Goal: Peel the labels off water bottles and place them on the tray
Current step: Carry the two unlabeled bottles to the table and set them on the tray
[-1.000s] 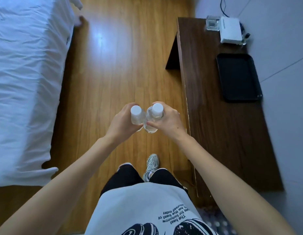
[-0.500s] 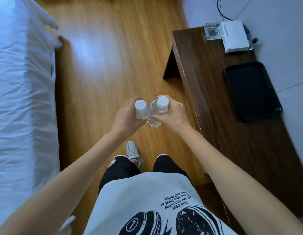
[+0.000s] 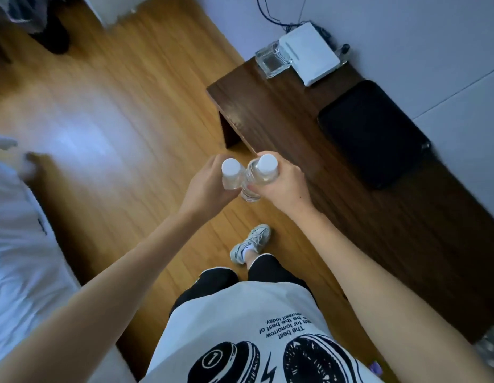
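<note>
Person stood on the wooden floor [image 3: 107,100] beside the dark wooden bench [image 3: 309,128], a bottle in each fist. Left hand [image 3: 205,186] was wrapped around the left water bottle [image 3: 231,175], white cap up; right hand [image 3: 281,186] gripped the right water bottle [image 3: 258,176], also cap up and tilted slightly toward the other. The two bottles touched at the shoulders, held over the floor just short of the bench's near edge. No label could be made out on either; fingers covered most of both bodies, so whether peeling was done could not be told. The black tray [image 3: 373,134] lay on the bench against the wall, well apart from the hands, next to a white box [image 3: 309,58] and a glass ashtray [image 3: 272,60]. Risks, as judged: with both hands occupied, neither was free to pick at a label edge, and a smooth bottle could slip to the floor. Setting both down at once could knock one over on the tray.
</note>
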